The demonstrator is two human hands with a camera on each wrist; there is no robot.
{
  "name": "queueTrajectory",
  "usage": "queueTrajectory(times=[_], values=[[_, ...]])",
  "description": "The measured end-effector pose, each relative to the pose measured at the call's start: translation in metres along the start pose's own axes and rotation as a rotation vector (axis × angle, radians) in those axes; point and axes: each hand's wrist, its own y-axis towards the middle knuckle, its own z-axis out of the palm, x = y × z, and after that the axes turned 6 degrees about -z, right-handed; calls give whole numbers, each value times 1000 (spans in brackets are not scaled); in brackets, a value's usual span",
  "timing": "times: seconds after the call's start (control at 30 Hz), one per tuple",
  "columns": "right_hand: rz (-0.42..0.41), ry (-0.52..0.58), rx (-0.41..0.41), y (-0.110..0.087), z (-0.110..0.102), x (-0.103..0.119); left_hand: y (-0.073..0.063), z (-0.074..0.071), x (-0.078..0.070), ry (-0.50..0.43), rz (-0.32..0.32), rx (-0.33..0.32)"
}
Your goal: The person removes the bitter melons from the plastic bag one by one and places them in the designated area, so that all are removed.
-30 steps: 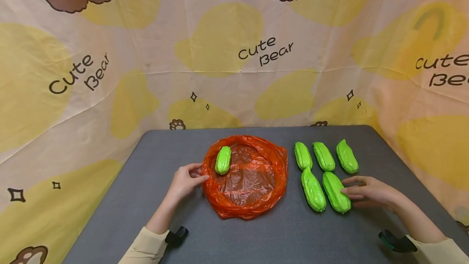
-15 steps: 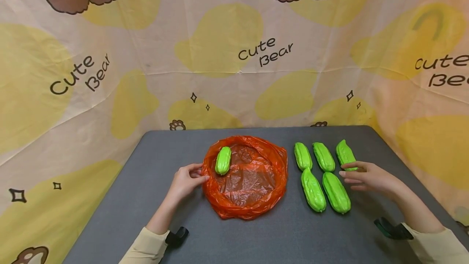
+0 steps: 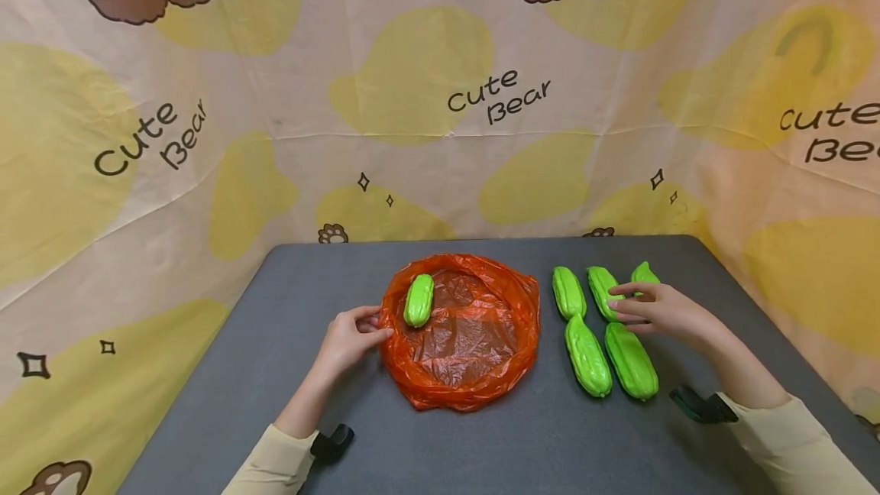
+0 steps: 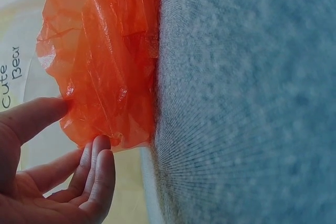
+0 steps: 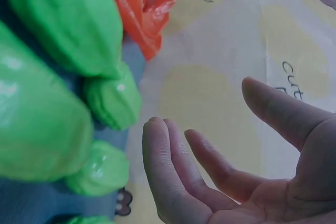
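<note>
An orange-red plastic bag [image 3: 459, 397] lies with its rim rolled into a ring and its mouth up. Inside, at its left, rests a glossy green cucumber-shaped piece [image 3: 418, 301]. My left hand [image 3: 351, 338] holds the left side of the bag's rim between thumb and fingers, seen also in the left wrist view as the left hand [image 4: 68, 166] at the bag [image 4: 110, 66]. My right hand [image 3: 667, 310] hovers over similar green pieces, partly hiding the back middle one [image 3: 602, 287] and the back right one [image 3: 644, 273]. Its fingers are spread and hold nothing in the right wrist view.
At the back left of the group lies another green piece [image 3: 568, 292]. Two more, a left one [image 3: 588, 357] and a right one [image 3: 631, 363], lie in front. The grey table [image 3: 275, 357] meets a printed cloth backdrop [image 3: 440, 98].
My right hand has left the front right green piece, moving away from me and then left over the back row. My left hand and the bag have stayed put.
</note>
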Motion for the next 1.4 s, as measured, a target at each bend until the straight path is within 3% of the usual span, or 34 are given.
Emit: queueTrajectory(times=[0.6, 1.4], values=[[-71, 36, 21, 41, 29, 31, -1, -2, 1, 9, -11, -4], [-55, 104, 34, 97, 78, 53, -2, -1, -1, 12, -10, -5]])
